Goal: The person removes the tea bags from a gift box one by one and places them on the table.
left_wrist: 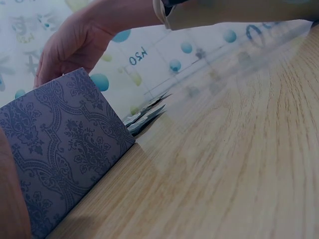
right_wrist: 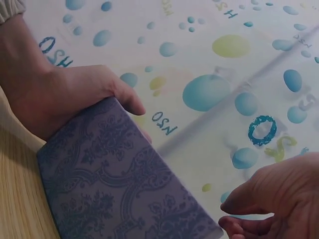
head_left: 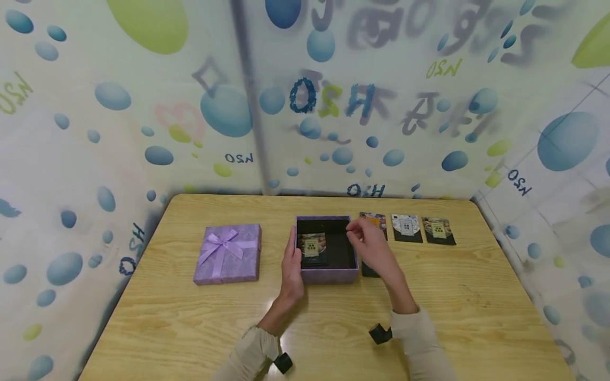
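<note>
An open purple patterned box with a black inside stands mid-table. In it, at the left, lies a small dark packet with a pale label. My left hand rests along the box's left side, fingers straight, thumb at the rim. Over the right rim is my right hand, thumb and fingertips close together with nothing visible between them; the right wrist view shows this hand beside the box's corner. Beneath it a colourful packet and a black one are partly hidden.
To the left lies the purple lid with a ribbon bow. On the right side of the table are a white-and-black packet and another dark packet. A wall with a bubble print stands behind the wooden table.
</note>
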{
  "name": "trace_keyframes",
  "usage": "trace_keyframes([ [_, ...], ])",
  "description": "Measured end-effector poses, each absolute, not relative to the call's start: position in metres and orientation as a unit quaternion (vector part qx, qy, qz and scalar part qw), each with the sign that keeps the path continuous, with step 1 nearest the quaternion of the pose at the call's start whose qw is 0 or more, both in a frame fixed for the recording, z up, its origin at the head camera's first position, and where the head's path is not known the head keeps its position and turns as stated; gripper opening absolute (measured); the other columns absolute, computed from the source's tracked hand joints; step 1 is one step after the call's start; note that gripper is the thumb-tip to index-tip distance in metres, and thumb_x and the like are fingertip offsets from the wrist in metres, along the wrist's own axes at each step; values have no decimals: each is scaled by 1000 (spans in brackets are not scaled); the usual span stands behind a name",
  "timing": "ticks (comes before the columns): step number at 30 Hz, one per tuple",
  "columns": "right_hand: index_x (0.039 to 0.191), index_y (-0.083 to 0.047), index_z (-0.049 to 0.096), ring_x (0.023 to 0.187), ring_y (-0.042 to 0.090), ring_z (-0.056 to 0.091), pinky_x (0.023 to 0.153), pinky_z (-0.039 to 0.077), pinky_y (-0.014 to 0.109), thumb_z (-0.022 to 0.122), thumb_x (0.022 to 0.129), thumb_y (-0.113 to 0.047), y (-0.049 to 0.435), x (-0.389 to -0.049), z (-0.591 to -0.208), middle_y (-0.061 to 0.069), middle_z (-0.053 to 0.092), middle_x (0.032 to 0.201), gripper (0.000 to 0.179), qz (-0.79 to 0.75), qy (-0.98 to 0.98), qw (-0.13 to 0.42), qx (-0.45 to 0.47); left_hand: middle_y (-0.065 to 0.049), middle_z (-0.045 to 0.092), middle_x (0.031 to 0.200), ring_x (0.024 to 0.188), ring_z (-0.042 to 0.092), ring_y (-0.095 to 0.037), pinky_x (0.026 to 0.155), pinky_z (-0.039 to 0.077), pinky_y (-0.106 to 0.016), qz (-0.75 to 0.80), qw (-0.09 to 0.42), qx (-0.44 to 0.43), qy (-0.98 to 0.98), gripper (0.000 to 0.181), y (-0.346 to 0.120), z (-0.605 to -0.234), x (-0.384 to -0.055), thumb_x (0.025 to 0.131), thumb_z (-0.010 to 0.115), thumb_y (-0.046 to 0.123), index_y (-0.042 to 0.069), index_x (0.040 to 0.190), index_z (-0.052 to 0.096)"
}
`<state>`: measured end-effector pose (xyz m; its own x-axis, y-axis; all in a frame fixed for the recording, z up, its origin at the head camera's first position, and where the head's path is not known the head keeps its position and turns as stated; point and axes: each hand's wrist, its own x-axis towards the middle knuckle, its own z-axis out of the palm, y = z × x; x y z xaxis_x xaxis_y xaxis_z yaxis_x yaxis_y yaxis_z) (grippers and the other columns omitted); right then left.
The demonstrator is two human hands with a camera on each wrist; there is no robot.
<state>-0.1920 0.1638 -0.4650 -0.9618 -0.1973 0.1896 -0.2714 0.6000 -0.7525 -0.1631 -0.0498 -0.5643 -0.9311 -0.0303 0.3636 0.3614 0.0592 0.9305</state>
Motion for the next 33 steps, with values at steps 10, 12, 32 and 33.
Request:
trace_keyframes([
  [10,110,0,67,81,20,57,73,50,36,65,102,-5,147,-190,-462,9,63,93,10,407,-903,32,133,-21,20,171,159,14,-32,122,12,-17,-675,150,-122,-712,55,-50,-565,-162,113,25,13,5,167,17],
  [12,109,0,67,81,20,57,73,50,37,65,101,-5,144,-190,-460,9,64,92,9,404,-904,35,136,-22,19,171,159,14,-32,122,12,-17,-675,148,-122,-713,55,-50,-565,-162,113,24,13,5,167,17],
  [32,119,2,66,93,24,63,84,56,44,64,103,-11,115,-192,-465,14,63,108,20,403,-906,-36,127,-22,18,172,159,14,-32,121,14,-18,-677,141,-120,-713,57,-51,-565,-162,112,24,10,5,167,16],
  [33,120,2,66,94,24,63,84,56,44,64,103,-12,114,-192,-465,14,63,108,22,398,-908,-37,125,-23,18,172,159,13,-32,121,14,-18,-676,141,-121,-713,56,-51,-565,-163,112,24,11,5,167,16],
])
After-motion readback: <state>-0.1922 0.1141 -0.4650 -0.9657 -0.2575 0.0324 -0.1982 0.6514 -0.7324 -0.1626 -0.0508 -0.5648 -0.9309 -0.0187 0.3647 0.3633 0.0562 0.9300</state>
